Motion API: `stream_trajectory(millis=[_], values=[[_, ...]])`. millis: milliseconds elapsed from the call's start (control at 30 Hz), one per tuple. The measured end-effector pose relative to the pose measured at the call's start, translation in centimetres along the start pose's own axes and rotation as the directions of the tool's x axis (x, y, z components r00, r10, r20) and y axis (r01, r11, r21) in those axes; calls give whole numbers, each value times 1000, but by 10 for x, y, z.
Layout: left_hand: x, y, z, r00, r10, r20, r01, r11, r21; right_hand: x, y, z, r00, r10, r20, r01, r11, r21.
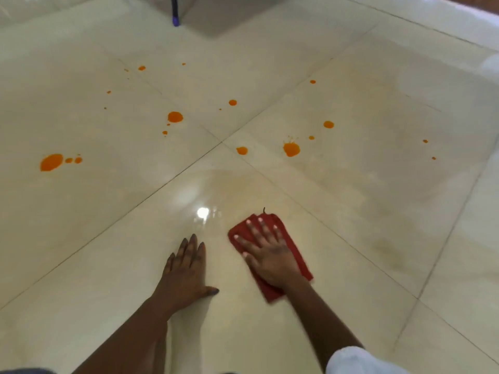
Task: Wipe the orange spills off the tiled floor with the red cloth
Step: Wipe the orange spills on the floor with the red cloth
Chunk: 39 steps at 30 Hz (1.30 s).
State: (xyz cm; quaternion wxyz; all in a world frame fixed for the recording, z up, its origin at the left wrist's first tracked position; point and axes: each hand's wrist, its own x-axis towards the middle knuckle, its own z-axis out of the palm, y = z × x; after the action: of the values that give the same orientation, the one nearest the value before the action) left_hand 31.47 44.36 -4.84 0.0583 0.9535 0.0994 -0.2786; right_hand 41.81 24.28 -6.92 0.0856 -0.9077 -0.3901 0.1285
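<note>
- Right hand (pixel 270 255): flat on the red cloth (pixel 290 255), fingers straight and spread, palm pressing it to the tiled floor (pixel 108 238).
- Red cloth: folded, lying on the near tile, right of centre; its edges stick out past the hand on the far side and at the wrist.
- Left hand (pixel 186 276): flat on bare tile just left of the cloth, fingers straight and together, thumb out to the side. Not touching the cloth.
- Orange spills (pixel 291 149): all further out than the cloth, well apart from it. Largest blot far left (pixel 51 162), another mid-left (pixel 175 117), smaller drops scattered over 3 tiles.
- Faint orange haze on the tile right of the spills.
- White sleeve (pixel 356 360) on the right arm, bottom edge.
- Dark blue pole (pixel 175 12) at top, end on the floor.
</note>
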Motion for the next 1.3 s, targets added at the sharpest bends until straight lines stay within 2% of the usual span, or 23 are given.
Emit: stream_trajectory(millis=[67, 133, 200, 233, 300, 367, 400, 467, 533, 567, 600, 633, 667, 700, 733, 767, 833, 933, 1033, 1100, 1200, 1267, 1300], values=[[-8, -20, 0, 999, -42, 5, 42, 999, 34, 10, 18, -4, 990, 137, -32, -137, 991, 6], [-7, -27, 1, 999, -38, 11, 38, 999, 31, 21, 28, -6, 901, 432, -52, -429, 902, 54], [0, -24, -4, 1000, -17, -8, 17, 1000, 6, 34, 8, -7, 823, 567, -32, -563, 822, 89], [4, -26, -9, 1000, -12, -22, 12, 1000, -13, 39, -13, -5, 851, 523, -44, -518, 850, 93], [15, -30, -15, 999, -4, -44, 3, 999, -40, 34, -50, 3, 980, 198, -30, -196, 980, 45], [24, -47, -19, 997, -41, -67, 36, 997, -72, 36, -60, 13, 991, -120, 67, 128, 982, -136], [27, -56, -20, 994, -71, -79, 65, 994, -83, 45, -52, 11, 984, -155, 85, 169, 969, -182], [32, -75, -20, 991, -116, -68, 109, 988, -109, 75, -36, 4, 999, 32, -32, -38, 984, -176], [35, -94, -14, 989, -135, -56, 124, 977, -173, 113, -31, -5, 918, 394, -34, -395, 918, -33], [38, -104, -10, 989, -127, -69, 111, 973, -204, 131, -43, -6, 881, 472, -32, -472, 881, 6], [39, -104, -8, 989, -103, -109, 78, 975, -209, 136, -57, -6, 886, 458, -79, -458, 889, 13], [40, -107, -7, 984, -89, -152, 57, 977, -206, 138, -76, -1, 928, 352, -119, -356, 934, -14], [43, -114, -7, 975, -112, -191, 64, 969, -239, 140, -99, 3, 983, 180, -27, -181, 982, -48], [45, -118, -6, 974, -138, -182, 85, 958, -274, 133, -112, 11, 1000, 2, 28, 1, 995, -103], [46, -125, -9, 977, -163, -137, 117, 950, -290, 130, -119, 16, 990, -119, 79, 129, 981, -142], [45, -131, -13, 975, -186, -119, 146, 948, -282, 132, -115, 14, 978, -168, 122, 187, 969, -162], [41, -145, -14, 977, -194, -91, 159, 940, -303, 154, -96, 3, 994, -83, 72, 94, 980, -177], [39, -162, -12, 980, -193, -46, 163, 917, -363, 179, -78, -14, 964, 214, 155, -210, 977, -42], [47, -173, -19, 978, -187, -96, 143, 928, -344, 175, -84, -17, 953, 238, 188, -232, 971, -50], [56, -190, -25, 965, -211, -155, 153, 935, -319, 188, -81, -21, 938, 312, 149, -309, 950, -41], [71, -212, -25, 945, -245, -215, 168, 931, -324, 263, -80, -29, 911, 406, 67, -407, 913, 7], [75, -222, -19, 940, -243, -238, 163, 936, -312, 311, -107, -25, 936, 350, 45, -350, 937, -15], [76, -226, -17, 938, -245, -244, 164, 937, -309, 322, -131, -18, 970, 244, 17, -243, 969, -52]])
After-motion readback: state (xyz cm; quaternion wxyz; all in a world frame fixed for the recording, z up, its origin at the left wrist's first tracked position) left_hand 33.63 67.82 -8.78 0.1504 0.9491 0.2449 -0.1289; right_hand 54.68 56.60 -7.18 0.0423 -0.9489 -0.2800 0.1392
